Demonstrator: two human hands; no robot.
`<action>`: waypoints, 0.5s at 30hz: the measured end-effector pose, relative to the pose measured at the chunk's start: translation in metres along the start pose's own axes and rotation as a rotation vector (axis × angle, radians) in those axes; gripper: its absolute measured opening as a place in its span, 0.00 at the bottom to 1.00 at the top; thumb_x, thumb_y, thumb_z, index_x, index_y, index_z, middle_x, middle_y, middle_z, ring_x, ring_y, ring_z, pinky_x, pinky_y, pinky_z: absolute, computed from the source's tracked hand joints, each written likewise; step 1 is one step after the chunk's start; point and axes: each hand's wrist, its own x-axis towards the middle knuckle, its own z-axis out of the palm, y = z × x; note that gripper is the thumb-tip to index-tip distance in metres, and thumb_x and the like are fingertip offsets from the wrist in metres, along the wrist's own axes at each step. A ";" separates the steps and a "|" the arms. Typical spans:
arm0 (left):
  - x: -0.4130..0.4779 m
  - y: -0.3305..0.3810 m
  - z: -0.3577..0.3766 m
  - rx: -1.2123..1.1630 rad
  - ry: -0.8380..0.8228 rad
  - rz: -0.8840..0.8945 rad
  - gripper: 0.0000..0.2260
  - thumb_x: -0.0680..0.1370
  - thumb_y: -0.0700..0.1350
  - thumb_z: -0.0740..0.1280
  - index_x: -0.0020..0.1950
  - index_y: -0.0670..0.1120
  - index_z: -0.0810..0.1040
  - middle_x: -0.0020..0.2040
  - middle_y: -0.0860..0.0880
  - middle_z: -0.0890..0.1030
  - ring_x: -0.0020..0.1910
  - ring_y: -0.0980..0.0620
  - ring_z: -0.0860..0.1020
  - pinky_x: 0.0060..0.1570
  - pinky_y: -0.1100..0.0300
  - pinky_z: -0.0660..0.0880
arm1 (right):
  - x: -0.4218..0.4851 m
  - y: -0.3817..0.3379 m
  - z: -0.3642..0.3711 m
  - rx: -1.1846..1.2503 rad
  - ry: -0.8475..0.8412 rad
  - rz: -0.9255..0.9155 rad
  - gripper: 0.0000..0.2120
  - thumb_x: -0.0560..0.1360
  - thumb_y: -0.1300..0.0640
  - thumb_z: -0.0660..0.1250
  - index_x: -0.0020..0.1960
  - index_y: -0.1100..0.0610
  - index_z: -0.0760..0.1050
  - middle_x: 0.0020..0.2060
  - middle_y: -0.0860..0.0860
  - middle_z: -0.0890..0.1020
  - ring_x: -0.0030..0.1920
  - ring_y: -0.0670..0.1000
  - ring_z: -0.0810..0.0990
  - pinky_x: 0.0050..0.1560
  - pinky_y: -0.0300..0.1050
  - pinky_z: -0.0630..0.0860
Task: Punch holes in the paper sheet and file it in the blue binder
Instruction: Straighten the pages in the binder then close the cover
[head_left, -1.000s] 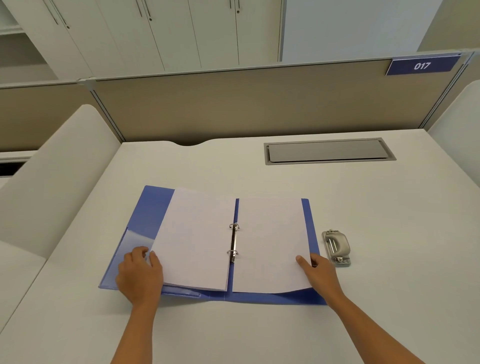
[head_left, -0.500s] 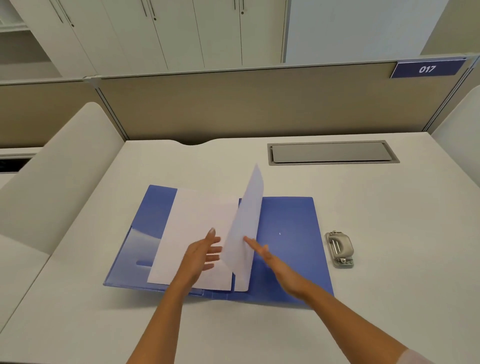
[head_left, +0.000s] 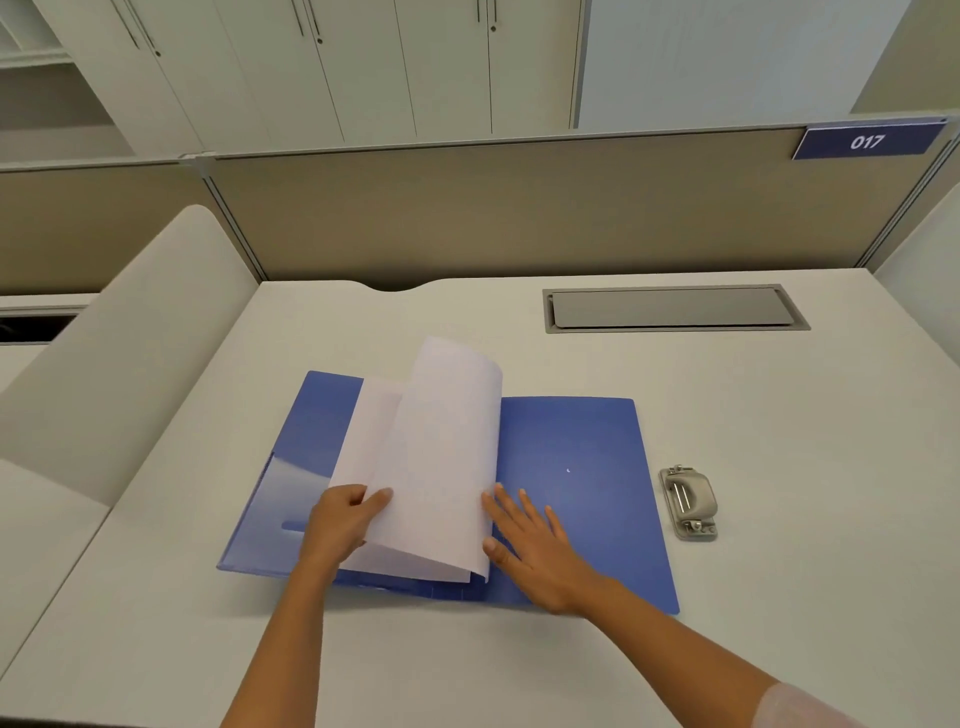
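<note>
Counts: 1 binder (head_left: 571, 467), blue, open flat on the desk (head_left: 779, 571). 1 turned sheet (head_left: 441, 457), maybe more than one leaf, cannot tell. 1 paper stack (head_left: 366, 426) under it on the binder's left half. 1 punch (head_left: 688, 501) right of the binder, apart from it. 2 hands. 1 hatch (head_left: 670, 309), 1 sign (head_left: 866, 141) reading 017.

Left hand (head_left: 337, 519) grasps the sheet's left edge, thumb on top. Right hand (head_left: 535, 551) is released, fingers straight and spread on the bare right cover, fingertips at the sheet's inner edge.

Versus 0.5 s ago: the sheet stood near upright over the spine, now it arches over to the left onto the stack. Left hand was flat, now grasping. Punch is unmoved.
</note>
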 end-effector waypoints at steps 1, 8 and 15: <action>0.004 -0.006 -0.005 0.057 0.049 0.008 0.18 0.77 0.52 0.67 0.33 0.43 0.70 0.35 0.42 0.75 0.38 0.44 0.75 0.43 0.45 0.79 | 0.000 0.006 0.001 -0.013 -0.002 0.020 0.35 0.72 0.29 0.36 0.75 0.41 0.34 0.74 0.37 0.35 0.75 0.46 0.32 0.75 0.56 0.35; 0.004 -0.027 -0.019 0.351 0.319 -0.006 0.11 0.79 0.53 0.64 0.48 0.46 0.79 0.44 0.48 0.80 0.41 0.48 0.74 0.38 0.56 0.69 | -0.003 0.036 0.010 -0.102 -0.013 0.085 0.41 0.68 0.28 0.34 0.76 0.46 0.35 0.76 0.42 0.36 0.75 0.48 0.32 0.74 0.51 0.33; 0.009 -0.041 -0.009 0.398 0.503 0.092 0.08 0.79 0.46 0.64 0.49 0.42 0.79 0.46 0.41 0.81 0.43 0.43 0.76 0.40 0.50 0.76 | -0.003 0.054 0.020 -0.157 -0.025 0.048 0.41 0.69 0.27 0.35 0.76 0.46 0.35 0.73 0.40 0.34 0.75 0.48 0.33 0.74 0.50 0.34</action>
